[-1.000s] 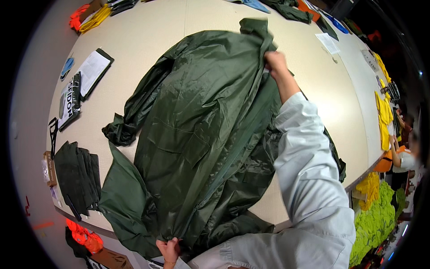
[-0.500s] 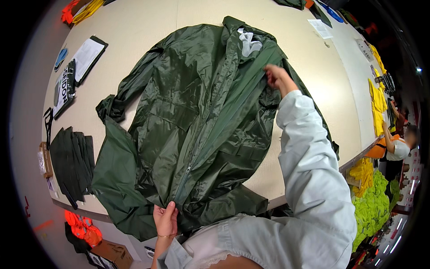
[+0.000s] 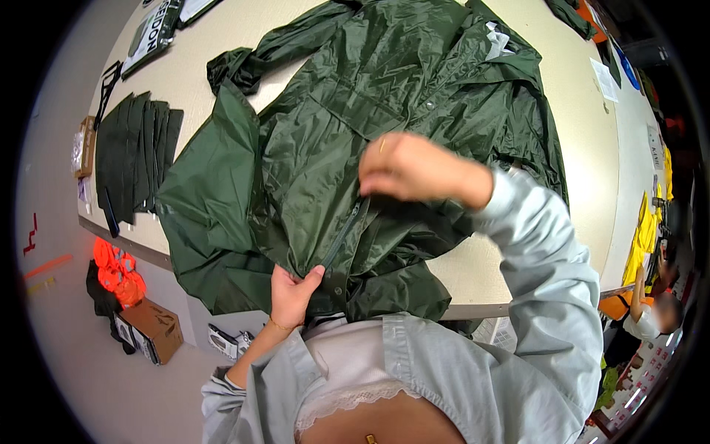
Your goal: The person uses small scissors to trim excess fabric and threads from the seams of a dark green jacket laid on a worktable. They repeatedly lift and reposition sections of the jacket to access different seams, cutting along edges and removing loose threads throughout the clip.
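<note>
A dark green rain jacket (image 3: 333, 140) lies front up on the table, its collar toward the far side and its hem near me. My left hand (image 3: 294, 296) pinches the hem between thumb and fingers, beside the lower end of the zip (image 3: 344, 237). Over the front opening is my right hand (image 3: 407, 169), slightly blurred, its curled fingers closed on the jacket's front edge just above the zip's visible part. Snap buttons show along the flap. A white label (image 3: 498, 41) sits inside the neck. One sleeve is bunched at the far left.
On the left of the table (image 3: 592, 148) lie a stack of dark green fabric pieces (image 3: 137, 159) and a black-and-white package (image 3: 151, 37). A cardboard box (image 3: 151, 329) and orange garments (image 3: 118, 274) are below, off the table. A person (image 3: 651, 318) works at the right by yellow garments (image 3: 643, 229).
My right hand has come down from near the collar side to the lower front opening, and the front flap now lies across. My left hand still holds the hem. The view has shifted nearer to me.
</note>
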Demonstrator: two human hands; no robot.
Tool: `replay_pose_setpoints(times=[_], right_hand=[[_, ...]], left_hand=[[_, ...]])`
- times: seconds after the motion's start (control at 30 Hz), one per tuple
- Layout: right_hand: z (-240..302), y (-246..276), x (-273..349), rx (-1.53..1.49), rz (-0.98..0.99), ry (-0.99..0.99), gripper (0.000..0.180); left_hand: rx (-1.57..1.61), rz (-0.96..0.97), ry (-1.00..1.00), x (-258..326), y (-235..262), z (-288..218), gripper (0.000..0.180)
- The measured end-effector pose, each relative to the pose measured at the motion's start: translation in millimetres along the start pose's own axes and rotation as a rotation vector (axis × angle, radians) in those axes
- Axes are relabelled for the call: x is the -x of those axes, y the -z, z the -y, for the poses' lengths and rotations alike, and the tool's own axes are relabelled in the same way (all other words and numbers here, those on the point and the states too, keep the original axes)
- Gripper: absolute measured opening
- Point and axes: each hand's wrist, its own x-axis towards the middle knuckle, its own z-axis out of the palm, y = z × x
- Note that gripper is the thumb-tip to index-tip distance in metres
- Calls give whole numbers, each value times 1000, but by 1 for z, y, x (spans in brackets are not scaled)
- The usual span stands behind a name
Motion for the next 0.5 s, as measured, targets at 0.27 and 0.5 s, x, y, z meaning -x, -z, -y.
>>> replay_pose_setpoints(times=[0.27,0.5], right_hand=[[40,-39,30,489,-98,-309,36],[42,-58,31,254,-254,-285,38]], left_hand=[[75,5,-17,5,-4,2,39],[14,56,-16,7,-3,-3,39]])
